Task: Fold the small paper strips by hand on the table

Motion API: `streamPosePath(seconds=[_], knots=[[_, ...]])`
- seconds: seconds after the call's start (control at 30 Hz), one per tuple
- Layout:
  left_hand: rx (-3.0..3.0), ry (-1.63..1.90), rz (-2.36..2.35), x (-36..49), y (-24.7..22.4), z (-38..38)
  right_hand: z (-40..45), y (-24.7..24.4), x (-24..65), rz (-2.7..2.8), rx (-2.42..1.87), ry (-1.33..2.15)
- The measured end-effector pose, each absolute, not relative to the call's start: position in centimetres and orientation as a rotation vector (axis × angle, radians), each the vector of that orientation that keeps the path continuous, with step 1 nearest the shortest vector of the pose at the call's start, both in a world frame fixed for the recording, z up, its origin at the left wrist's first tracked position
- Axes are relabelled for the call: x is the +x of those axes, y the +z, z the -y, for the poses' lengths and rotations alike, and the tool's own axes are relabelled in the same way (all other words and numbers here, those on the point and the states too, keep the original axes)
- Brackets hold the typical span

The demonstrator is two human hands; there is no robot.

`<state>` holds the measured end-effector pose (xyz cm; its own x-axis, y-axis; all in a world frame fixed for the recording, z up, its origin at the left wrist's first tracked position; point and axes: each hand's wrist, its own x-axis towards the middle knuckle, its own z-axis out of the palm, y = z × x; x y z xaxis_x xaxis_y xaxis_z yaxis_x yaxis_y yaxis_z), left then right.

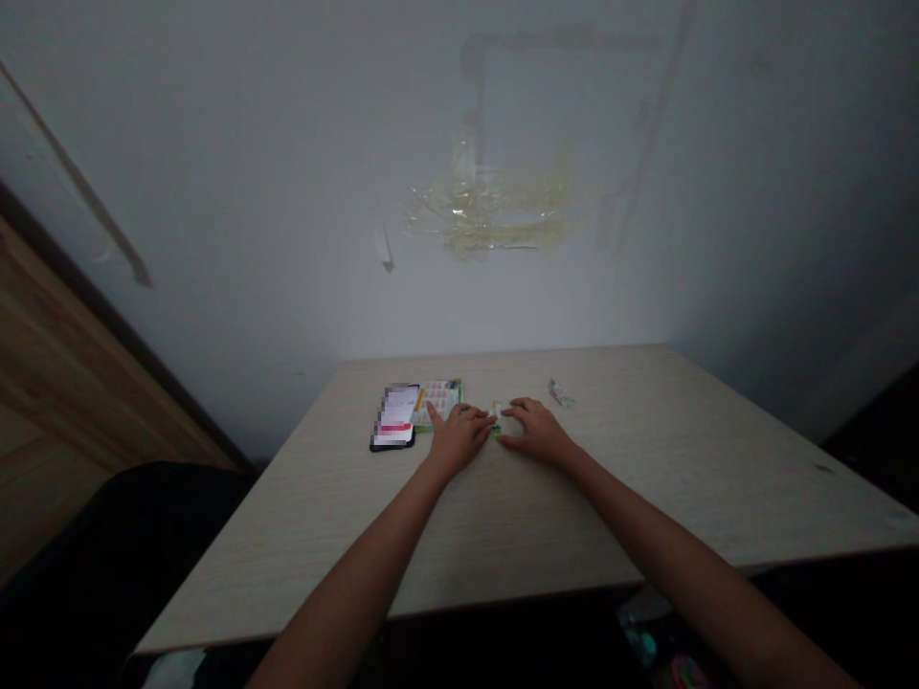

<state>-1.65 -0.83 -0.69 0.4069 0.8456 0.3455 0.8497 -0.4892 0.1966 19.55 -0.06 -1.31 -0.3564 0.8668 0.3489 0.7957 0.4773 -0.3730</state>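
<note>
Between my hands, flat on the table, lies a small green, white and yellow card-like piece [496, 409], too small and half covered to name. My left hand [458, 438] reaches its left side with the fingertips, palm down, thumb stretched away toward a booklet. My right hand [538, 433] curves around the right side, thumb near and fingers far, with the piece at their tips. Just behind my left hand is the printed green-edged booklet [439, 392], partly covered by the thumb. A phone [393, 421] with a lit, blurred-out screen rests against the booklet's left side.
A crumpled scrap of wrapper [561, 393] lies on the pale wooden table [646, 459], beyond my right hand. The wall [287, 191] with old tape marks stands at the table's back edge. Dark items and a bag with coloured spots [650, 643] sit below the front edge.
</note>
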Motion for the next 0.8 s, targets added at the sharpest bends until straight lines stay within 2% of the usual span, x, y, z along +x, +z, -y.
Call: streamPosePath(seconds=[0.8], knots=[[-2.588,-0.669,1.677,-1.33,-0.28,1.36,-0.88,-2.34,20.33,2.139,-1.165,0.249]])
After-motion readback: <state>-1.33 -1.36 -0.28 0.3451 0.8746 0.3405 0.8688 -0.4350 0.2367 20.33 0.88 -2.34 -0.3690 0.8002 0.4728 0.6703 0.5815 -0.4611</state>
